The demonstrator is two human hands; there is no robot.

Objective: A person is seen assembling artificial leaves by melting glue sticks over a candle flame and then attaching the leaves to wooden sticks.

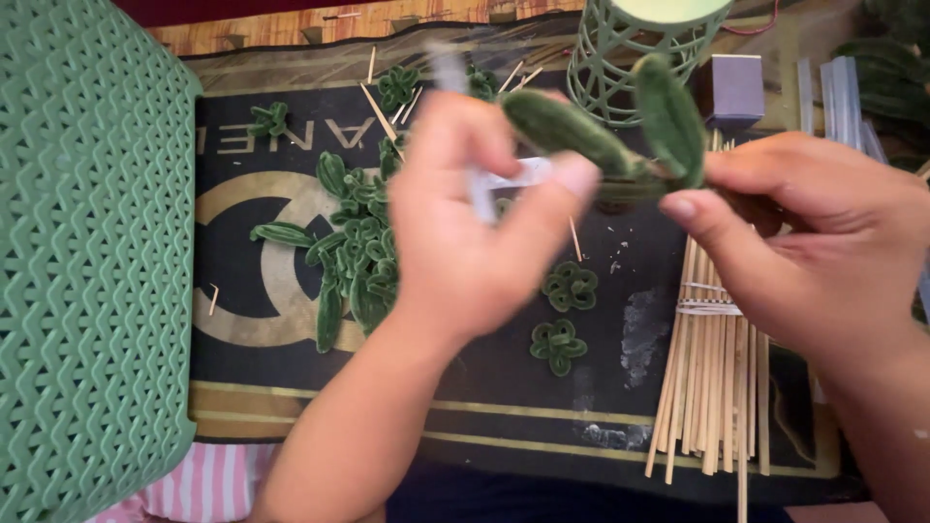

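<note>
- Right hand (823,261): closed, thumb and fingers pinching the base of a green fuzzy leaf sprig (620,136). The sprig has two velvety leaves, one angled left, one standing upright.
- Left hand (475,232): closed around a clear slender object (518,174), possibly a small tube or applicator; motion blur prevents telling which. Its tip meets the sprig's lower stem.
- Location of sprig: held in the air above the dark printed mat (291,387), just below and in front of the green lattice stand (620,58).
- Bundle of pale wooden sticks (712,387): lies on the mat directly beneath the right hand, tied with a band near its upper part.
- Two green looped flower shapes (562,315): lie on the mat just left of the stick bundle, below the left hand.
- Heap of green fuzzy leaves and loops (354,252): lies on the mat further left of the stick bundle, partly hidden by the left hand.
- Loose short sticks (380,114): scattered at the mat's far edge, near the heap.
- Green woven basket (87,261): stands at the mat's left border.
- Small purple-grey box (733,89): sits just right of the lattice stand.
</note>
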